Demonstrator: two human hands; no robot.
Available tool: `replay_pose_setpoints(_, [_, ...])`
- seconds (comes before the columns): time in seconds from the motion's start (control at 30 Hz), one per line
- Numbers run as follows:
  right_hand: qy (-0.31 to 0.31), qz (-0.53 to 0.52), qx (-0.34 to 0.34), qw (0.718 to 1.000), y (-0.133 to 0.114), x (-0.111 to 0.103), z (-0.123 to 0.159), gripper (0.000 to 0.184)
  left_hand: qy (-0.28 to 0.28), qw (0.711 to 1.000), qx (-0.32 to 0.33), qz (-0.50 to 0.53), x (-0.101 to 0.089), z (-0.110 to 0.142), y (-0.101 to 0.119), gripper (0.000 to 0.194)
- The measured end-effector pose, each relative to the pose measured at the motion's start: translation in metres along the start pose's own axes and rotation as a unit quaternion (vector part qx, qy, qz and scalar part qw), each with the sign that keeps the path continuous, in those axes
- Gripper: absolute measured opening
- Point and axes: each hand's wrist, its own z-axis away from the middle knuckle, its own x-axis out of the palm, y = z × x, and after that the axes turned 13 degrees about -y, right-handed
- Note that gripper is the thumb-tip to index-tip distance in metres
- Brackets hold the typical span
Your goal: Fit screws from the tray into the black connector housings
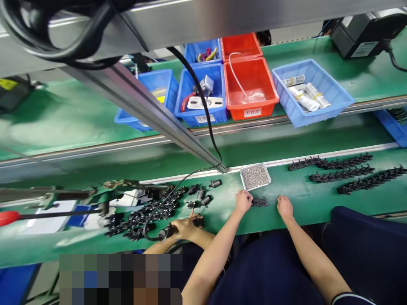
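My left hand (pixel 243 201) rests on the green bench, its fingers closed at the left end of a short row of small black parts (pixel 260 201). The part in its grip is mostly hidden by the fingers. Right of that row, and apart from it, my right hand (pixel 284 206) is closed with its fingers curled; whatever it may hold is too small or hidden to make out. Just beyond my left hand sits a white tray (pixel 270 181) filled with tiny metal pieces, probably screws.
Long rows of black parts (pixel 345 175) stand to the right. At left, a co-worker's hands (pixel 186 227) hold a black device near a pile of black parts (pixel 152 214). A metal post (pixel 165 120) and cable cross the view. Blue and red bins (pixel 251 111) line the shelf.
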Motion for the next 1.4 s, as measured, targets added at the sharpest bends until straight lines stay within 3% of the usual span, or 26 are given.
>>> replay_pose_setpoints(0.17, [-0.003,-0.040,0.032,0.999,0.004,-0.003,-0.004,0.018,-0.023,0.999,-0.024,0.001,0.006,-0.004,0.000,0.017])
replay_pose_setpoints(0.4, [0.004,-0.056,0.021,0.998,0.017,-0.006,-0.003,0.021,-0.015,0.999,-0.046,0.000,0.010,-0.008,-0.003,0.019])
replay_pose_setpoints(0.8, [0.032,-0.086,0.021,0.996,0.035,-0.005,0.001,0.024,-0.070,0.994,-0.062,-0.055,0.001,-0.014,0.002,0.007])
replay_pose_setpoints(1.0, [0.015,-0.098,0.014,0.995,0.039,-0.008,-0.001,0.025,-0.041,0.992,0.004,-0.116,-0.023,-0.054,0.011,0.016])
replay_pose_setpoints(1.17, [-0.017,-0.045,-0.038,0.998,0.023,-0.016,-0.001,0.021,-0.072,0.968,-0.045,-0.237,-0.026,-0.100,0.021,0.009])
replay_pose_setpoints(1.3, [-0.036,0.040,-0.067,0.996,0.010,-0.024,-0.004,0.019,-0.079,0.969,-0.057,-0.227,-0.019,-0.110,0.018,0.012])
replay_pose_setpoints(1.4, [-0.064,0.019,-0.087,0.994,-0.003,-0.033,-0.008,0.019,-0.068,0.971,-0.045,-0.223,-0.017,-0.105,0.013,0.020])
